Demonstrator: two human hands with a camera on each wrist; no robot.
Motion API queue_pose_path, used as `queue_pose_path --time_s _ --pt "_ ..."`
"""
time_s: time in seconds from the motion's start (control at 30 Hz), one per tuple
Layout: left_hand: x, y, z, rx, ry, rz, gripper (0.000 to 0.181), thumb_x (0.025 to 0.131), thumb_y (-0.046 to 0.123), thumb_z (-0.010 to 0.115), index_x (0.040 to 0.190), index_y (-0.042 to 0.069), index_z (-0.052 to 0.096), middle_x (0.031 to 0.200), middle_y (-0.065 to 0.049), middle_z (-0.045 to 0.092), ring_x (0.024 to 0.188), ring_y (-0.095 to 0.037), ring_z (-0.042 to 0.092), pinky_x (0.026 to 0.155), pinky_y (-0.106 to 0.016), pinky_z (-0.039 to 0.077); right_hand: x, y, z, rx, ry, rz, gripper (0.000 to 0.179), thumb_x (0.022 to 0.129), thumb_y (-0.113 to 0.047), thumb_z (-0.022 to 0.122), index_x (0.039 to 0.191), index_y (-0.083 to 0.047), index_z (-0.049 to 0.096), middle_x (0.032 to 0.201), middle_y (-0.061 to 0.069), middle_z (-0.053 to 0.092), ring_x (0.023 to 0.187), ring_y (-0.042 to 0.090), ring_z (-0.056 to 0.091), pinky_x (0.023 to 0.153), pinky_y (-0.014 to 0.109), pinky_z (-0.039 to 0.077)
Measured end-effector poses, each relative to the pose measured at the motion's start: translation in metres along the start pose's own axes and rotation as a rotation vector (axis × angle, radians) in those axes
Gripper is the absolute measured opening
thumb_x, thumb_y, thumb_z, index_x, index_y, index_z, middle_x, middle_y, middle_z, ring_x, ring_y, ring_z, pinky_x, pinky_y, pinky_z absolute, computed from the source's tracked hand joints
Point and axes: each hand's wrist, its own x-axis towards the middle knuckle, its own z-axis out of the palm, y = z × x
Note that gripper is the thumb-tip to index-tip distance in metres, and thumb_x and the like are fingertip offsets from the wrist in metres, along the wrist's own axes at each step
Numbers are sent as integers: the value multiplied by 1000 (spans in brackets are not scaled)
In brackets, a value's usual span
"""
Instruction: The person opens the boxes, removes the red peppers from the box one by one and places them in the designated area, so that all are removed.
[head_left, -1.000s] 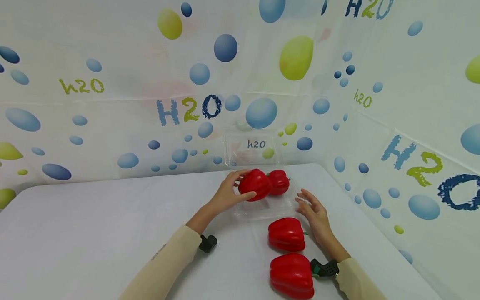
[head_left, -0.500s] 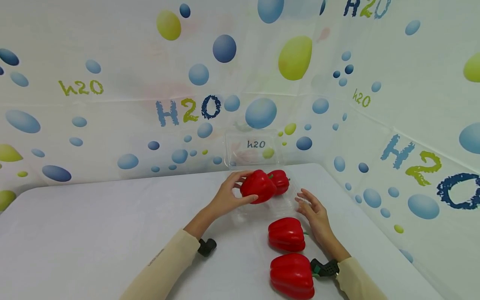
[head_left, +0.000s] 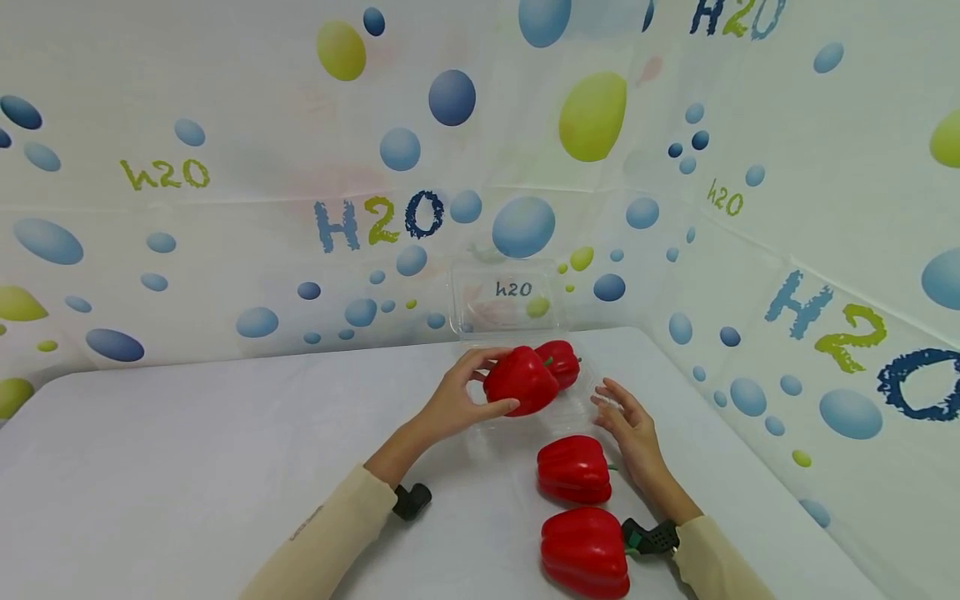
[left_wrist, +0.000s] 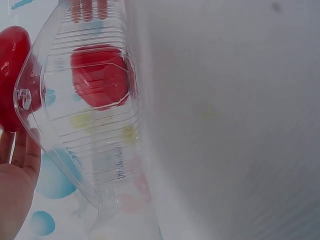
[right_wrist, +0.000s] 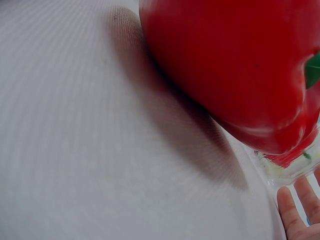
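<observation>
My left hand (head_left: 465,394) grips a red bell pepper (head_left: 521,382) by its left side, with the thumb in front and fingers behind. That pepper hangs tilted over a clear plastic container (head_left: 577,408) with its lid (head_left: 506,296) raised at the back. Another red bell pepper (head_left: 564,363) sits inside the container, seen through the wall as a red shape (left_wrist: 100,76) in the left wrist view. My right hand (head_left: 632,429) stays at the container's right edge, fingers loosely extended; whether they touch it is unclear. The held pepper (left_wrist: 12,75) is cut off in the left wrist view.
Two more red bell peppers lie on the white tablecloth (head_left: 225,467) in front of the container: one nearer it (head_left: 573,469) and one closer to me (head_left: 585,552), beside my right wrist. Behind the table hangs a patterned curtain (head_left: 262,108) with H2O lettering.
My left hand has moved the held bell pepper slightly right and toward me, tilting it so its green stem shows more. The right hand has stayed in place.
</observation>
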Motion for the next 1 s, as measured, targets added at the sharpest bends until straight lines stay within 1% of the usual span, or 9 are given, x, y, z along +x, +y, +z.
queue_pose_path --time_s 0.13,0.4,0.6,0.73,0.83,1.0 --pt "-3 0 0 -4 -5 21 69 79 17 80 140 16 48 135 -4 52 119 -20 50 92 -31 52 0 1 1 -9 1 2 53 102 -18 51 150 -6 33 143 21 43 112 -1 57 88 20 51" --pt "-8 1 -2 -14 -18 71 66 80 14 79 139 14 49 135 -5 53 118 -22 51 92 -33 51 1 3 2 -15 -1 -21 53 102 -18 51 150 -4 33 143 20 44 114 1 58 88 20 52" --pt "-12 6 -2 -19 -29 72 68 78 14 81 139 13 50 136 -4 52 117 -21 51 93 -31 51 1 4 1 1 -4 -29 53 102 -18 52 149 -3 33 140 18 47 114 4 58 87 21 52" --pt "-14 7 -1 -13 -35 78 70 77 14 81 139 14 49 136 -4 52 117 -20 51 92 -32 52 1 5 -1 2 -7 -23 55 102 -19 52 150 -1 31 142 20 45 116 6 58 88 21 52" --pt "-14 8 -1 -10 -40 89 70 77 15 81 139 14 49 136 -3 52 117 -20 51 92 -32 52 1 6 -3 0 -11 -24 57 102 -20 52 150 -1 30 144 22 43 119 9 57 89 21 51" --pt "-14 10 1 -16 -50 118 68 78 15 81 138 13 50 135 -4 52 117 -21 52 92 -32 52 0 5 -5 -9 -26 -22 59 101 -24 53 151 -4 29 146 22 41 121 11 56 90 21 51"
